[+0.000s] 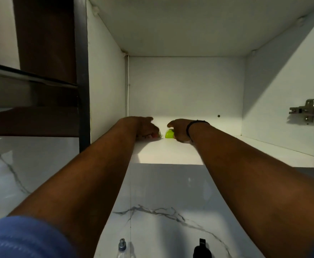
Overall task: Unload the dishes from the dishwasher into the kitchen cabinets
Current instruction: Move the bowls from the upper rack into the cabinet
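Two hands inside the cabinet (275,86), placing step. My right hand (179,130) clasps a green item (169,134) resting on the shelf (163,153); left hand (147,128) just beside it, curled over something I can't make out. Next, I judge: let go, draw both arms back. Bare shelf lies rightward; the hinge (306,111) juts near the exit.

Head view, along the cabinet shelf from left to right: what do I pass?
Dark cabinet frame → left hand → green object → right hand with a black wristband → metal hinge.
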